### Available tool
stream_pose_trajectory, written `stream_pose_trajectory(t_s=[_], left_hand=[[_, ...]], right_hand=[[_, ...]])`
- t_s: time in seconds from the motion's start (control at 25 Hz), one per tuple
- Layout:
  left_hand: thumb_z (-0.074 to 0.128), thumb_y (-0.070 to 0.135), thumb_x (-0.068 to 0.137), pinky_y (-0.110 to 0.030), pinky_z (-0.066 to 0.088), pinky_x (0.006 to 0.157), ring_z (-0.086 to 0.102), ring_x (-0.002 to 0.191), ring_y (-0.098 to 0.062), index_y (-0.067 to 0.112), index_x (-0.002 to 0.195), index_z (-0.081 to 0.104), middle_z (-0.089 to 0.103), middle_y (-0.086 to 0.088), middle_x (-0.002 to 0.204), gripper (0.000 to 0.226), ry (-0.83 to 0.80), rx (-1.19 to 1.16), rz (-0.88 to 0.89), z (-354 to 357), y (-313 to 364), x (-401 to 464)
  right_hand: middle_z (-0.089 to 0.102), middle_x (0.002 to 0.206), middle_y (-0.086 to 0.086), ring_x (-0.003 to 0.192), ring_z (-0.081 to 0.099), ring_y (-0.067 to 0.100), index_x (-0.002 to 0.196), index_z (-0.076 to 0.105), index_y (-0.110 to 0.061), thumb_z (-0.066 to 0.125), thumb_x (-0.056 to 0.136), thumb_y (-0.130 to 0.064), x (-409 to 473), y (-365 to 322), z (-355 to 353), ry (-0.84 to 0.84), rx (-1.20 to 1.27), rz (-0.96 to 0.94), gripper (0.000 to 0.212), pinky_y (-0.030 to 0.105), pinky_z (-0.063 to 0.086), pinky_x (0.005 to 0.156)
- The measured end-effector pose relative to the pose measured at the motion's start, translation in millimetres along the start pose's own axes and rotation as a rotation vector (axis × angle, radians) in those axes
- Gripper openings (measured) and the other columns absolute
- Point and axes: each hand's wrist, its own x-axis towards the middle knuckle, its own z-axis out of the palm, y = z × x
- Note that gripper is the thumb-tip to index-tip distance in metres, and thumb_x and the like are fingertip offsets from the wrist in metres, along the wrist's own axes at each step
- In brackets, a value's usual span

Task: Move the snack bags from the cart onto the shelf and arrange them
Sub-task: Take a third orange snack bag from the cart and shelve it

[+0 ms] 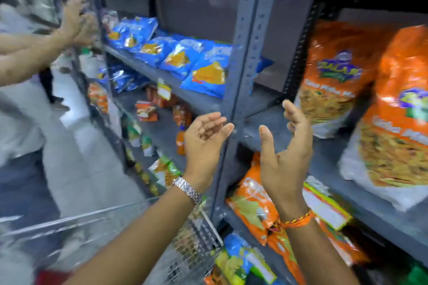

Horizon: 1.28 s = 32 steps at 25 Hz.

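Note:
Both my hands are raised in front of the grey metal shelf, empty, palms facing each other. My left hand, with a metal watch at the wrist, has its fingers apart. My right hand, with an orange thread at the wrist, is open too, just left of two big orange snack bags standing on the middle shelf. More orange bags lie on the shelf below. Blue snack bags lie on the left bay's shelf. The wire cart is under my left forearm.
Another person's arms and hands reach to the shelf at far left. Small orange and green packets sit on lower left shelves. A blue-green bag lies beside the cart. The grey floor aisle runs on the left.

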Motion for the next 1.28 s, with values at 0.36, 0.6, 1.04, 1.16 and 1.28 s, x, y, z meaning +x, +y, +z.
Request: stream_pose_trajectory(t_s=[0.36, 0.6, 1.04, 1.16, 1.28], left_hand=[[0.066, -0.015, 0.088, -0.013, 0.056, 0.07, 0.057, 0.074, -0.013, -0.002, 0.108, 0.057, 0.059, -0.013, 0.088, 0.026, 0.598, 0.24, -0.326, -271.9, -50.6, -46.3], [0.078, 0.007, 0.085, -0.029, 0.025, 0.051, 0.031, 0.054, -0.017, 0.006, 0.071, 0.059, 0.038, -0.005, 0.058, 0.023, 0.76, 0.591, -0.807, -390.5, -115.9, -126.8], [0.086, 0.052, 0.072, -0.047, 0.046, 0.112, 0.047, 0.136, -0.038, 0.004, 0.148, 0.039, 0.039, -0.021, 0.151, 0.101, 0.545, 0.998, -1.448, -434.5, -201.5, -172.2], [0.086, 0.045, 0.072, -0.049, 0.043, 0.114, 0.042, 0.139, -0.037, 0.006, 0.153, 0.03, 0.033, -0.019, 0.155, 0.106, 0.602, 0.751, -1.5, -442.1, -213.1, -175.0], [0.086, 0.044, 0.069, -0.052, 0.039, 0.115, 0.038, 0.144, -0.037, 0.008, 0.156, 0.028, 0.033, -0.019, 0.16, 0.111, 0.632, 0.519, -1.528, -451.2, -224.9, -174.5]], right_hand=[[0.061, 0.137, 0.011, 0.127, 0.056, 0.033, 0.139, 0.054, -0.006, 0.071, 0.089, -0.007, -188.3, 24.1, 163.1, -0.785, 0.141, 0.222, 0.053, 0.046, 0.044, 0.109], [0.052, 0.148, 0.011, 0.139, 0.048, 0.033, 0.145, 0.049, -0.015, 0.074, 0.092, -0.014, -313.4, 74.5, 234.2, -1.534, 0.031, 0.246, 0.058, 0.049, 0.042, 0.113], [0.036, 0.163, 0.012, 0.148, 0.039, 0.03, 0.156, 0.035, -0.011, 0.069, 0.095, -0.013, -467.6, 132.5, 328.1, -2.305, -0.195, 0.198, 0.07, 0.035, 0.036, 0.117], [0.035, 0.163, 0.007, 0.147, 0.041, 0.03, 0.16, 0.027, -0.015, 0.075, 0.089, -0.012, -491.2, 146.0, 350.2, -2.376, -0.137, 0.249, 0.086, 0.038, 0.039, 0.119], [0.039, 0.16, 0.008, 0.141, 0.048, 0.03, 0.159, 0.029, -0.021, 0.084, 0.077, -0.01, -504.1, 156.6, 365.6, -2.489, -0.128, 0.135, 0.099, 0.045, 0.046, 0.114]])
